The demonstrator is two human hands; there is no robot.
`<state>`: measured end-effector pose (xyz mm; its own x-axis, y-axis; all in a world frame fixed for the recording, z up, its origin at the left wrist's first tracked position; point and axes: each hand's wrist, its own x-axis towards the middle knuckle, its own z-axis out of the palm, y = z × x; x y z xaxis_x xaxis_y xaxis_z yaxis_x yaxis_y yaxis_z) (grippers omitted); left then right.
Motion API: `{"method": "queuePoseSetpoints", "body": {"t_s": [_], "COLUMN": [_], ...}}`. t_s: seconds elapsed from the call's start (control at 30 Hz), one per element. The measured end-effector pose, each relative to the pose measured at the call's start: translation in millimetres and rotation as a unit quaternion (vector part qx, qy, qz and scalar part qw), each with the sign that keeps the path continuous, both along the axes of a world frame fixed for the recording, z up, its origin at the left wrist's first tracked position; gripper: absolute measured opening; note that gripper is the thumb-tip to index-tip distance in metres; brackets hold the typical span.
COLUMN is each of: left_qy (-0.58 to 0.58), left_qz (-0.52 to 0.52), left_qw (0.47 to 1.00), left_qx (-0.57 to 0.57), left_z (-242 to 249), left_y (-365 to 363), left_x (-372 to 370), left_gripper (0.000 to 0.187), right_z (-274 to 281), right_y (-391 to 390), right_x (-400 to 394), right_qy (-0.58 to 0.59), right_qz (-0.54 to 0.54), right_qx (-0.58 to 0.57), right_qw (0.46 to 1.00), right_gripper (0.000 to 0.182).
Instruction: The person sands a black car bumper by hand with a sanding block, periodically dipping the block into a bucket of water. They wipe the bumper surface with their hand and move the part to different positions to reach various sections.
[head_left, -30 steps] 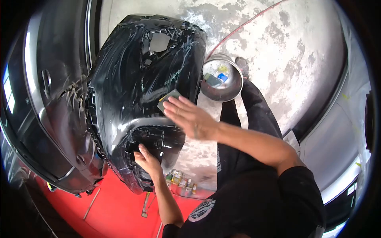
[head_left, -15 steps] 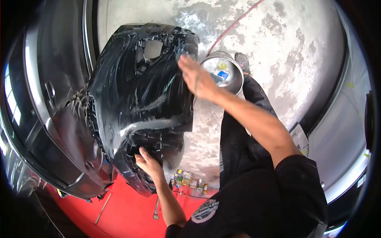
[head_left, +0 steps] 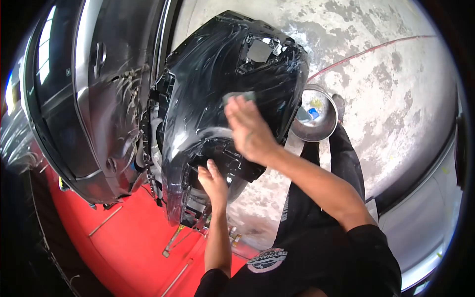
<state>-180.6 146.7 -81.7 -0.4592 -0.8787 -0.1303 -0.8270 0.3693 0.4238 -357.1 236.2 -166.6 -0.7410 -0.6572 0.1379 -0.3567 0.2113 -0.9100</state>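
A large black bumper, wet and streaked, spreads in front of me, with a cut opening near its top right. My right hand lies over its middle, fingers pressed on a thin grey-green pad against the surface. Lower down, my left hand grips the edge of the bumper at a recess, thumb on top and the other fingers mostly hidden. A metal bucket stands to the right of the bumper, with a blue item inside.
A dark car with a torn edge is close on the left. Red covering lies below it. A red hose crosses the stained concrete floor. Bottles stand near my body, and a silver car panel is at right.
My right hand has swept the pad from the bumper's right edge onto its middle. The view has turned, so bumper and bucket appear farther right. My left hand keeps its hold on the bumper.
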Motion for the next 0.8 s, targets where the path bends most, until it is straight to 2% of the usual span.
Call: {"method": "queuePoseSetpoints", "body": {"t_s": [0.07,0.13,0.17,0.2,0.23,0.27,0.3,0.33,0.4,0.5,0.53,0.6,0.63,0.67,0.73,0.8], "left_qy": [-0.007,-0.013,-0.008,-0.015,-0.027,-0.035,-0.03,0.003,0.032,-0.022,-0.012,-0.015,-0.005,0.029,0.059,-0.01], "left_qz": [0.003,-0.003,0.004,0.002,0.017,0.032,0.038,0.022,0.011,0.028,0.02,0.033,0.036,0.025,0.013,0.024], "left_qw": [1.0,1.0,1.0,1.0,0.999,0.999,0.999,1.0,0.999,0.999,1.0,0.999,0.999,0.999,0.998,1.0], "left_qx": [-0.003,-0.003,0.004,0.003,0.008,0.013,0.015,0.009,-0.002,0.007,-0.001,0.01,0.013,0.002,-0.008,0.007], "left_z": [-0.4,4.4,7.4,6.5,9.7,10.7,4.1,-4.8,-4.2,10.6,8.8,12.6,8.3,1.6,1.0,10.0], "left_y": [-2.0,1.8,4.2,3.4,4.8,5.6,4.2,1.6,1.6,5.5,5.1,6.3,6.7,5.3,4.5,3.5], "left_x": [-2.1,-5.9,-10.9,-10.6,-11.3,-17.8,-14.2,-5.0,2.8,-14.6,-12.9,-18.2,-16.6,-11.9,-8.4,-15.4], "left_gripper": [0.054,0.053,0.051,0.048,0.047,0.045,0.045,0.044,0.043,0.042,0.043,0.044,0.044,0.043,0.043,0.04], "right_z": [11.4,-10.2,-27.0,-35.2,-34.3,-10.3,20.9,43.1,51.8,2.0,-11.7,1.6,40.8,39.1,49.2,32.9], "right_y": [-22.9,-22.4,-29.8,-42.9,-45.7,-44.9,-41.3,-39.7,-51.8,-87.1,-97.8,-100.6,-85.8,-80.6,-68.4,-76.4], "right_x": [6.1,-34.5,-50.1,-60.8,-45.9,-32.0,-13.0,11.1,11.6,-48.2,-70.1,-48.0,-32.3,6.8,11.9,-28.2], "right_qy": [0.035,0.076,0.059,0.085,0.084,0.087,0.046,0.079,0.077,0.13,0.057,0.108,0.076,0.125,0.088,0.135], "right_qz": [-0.014,0.032,0.02,-0.048,-0.032,-0.016,0.027,0.07,0.083,-0.014,-0.046,-0.048,0.029,0.054,0.122,0.095], "right_qx": [-0.06,-0.106,-0.048,-0.021,-0.015,-0.008,-0.047,-0.106,-0.115,-0.09,-0.083,-0.071,-0.058,-0.088,-0.107,-0.081], "right_qw": [0.997,0.991,0.997,0.995,0.996,0.996,0.997,0.989,0.987,0.987,0.994,0.99,0.995,0.987,0.983,0.983], "right_gripper": [0.042,0.04,0.039,0.038,0.038,0.039,0.04,0.045,0.045,0.048,0.049,0.049,0.051,0.054,0.056,0.054]}}
